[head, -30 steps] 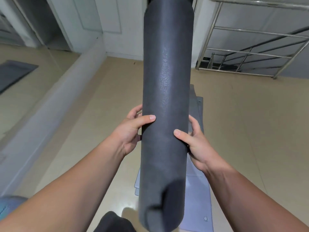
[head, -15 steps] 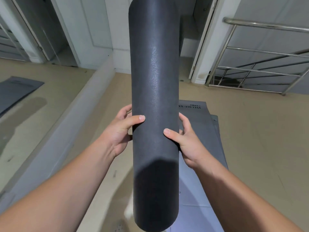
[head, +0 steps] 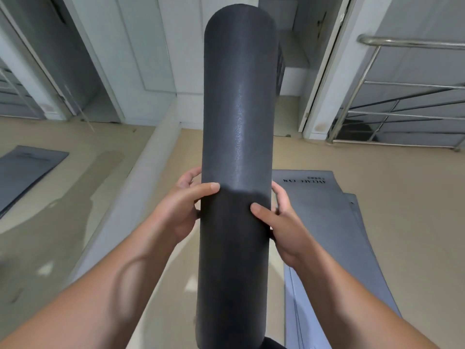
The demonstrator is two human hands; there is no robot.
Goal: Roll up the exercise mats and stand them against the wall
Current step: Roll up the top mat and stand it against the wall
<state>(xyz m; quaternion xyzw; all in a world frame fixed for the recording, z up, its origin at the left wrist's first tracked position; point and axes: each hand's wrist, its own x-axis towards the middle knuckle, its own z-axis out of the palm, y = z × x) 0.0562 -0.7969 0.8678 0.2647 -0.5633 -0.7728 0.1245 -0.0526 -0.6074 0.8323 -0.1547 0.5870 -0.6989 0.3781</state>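
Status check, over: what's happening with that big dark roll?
Left grip and right grip both hold the rolled mat, upright. Flat mats on floor, right side.

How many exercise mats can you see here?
4: a rolled mat gripped upright by the left hand and right hand; a top mat and lower mat stacked flat at right; a far-left mat lying flat. The stack may hide more.

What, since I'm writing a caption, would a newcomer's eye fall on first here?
A dark rolled mat fills the centre, held upright between the left hand and right hand. Flat grey mats lie on the floor to the right; a steel railing stands at far right.
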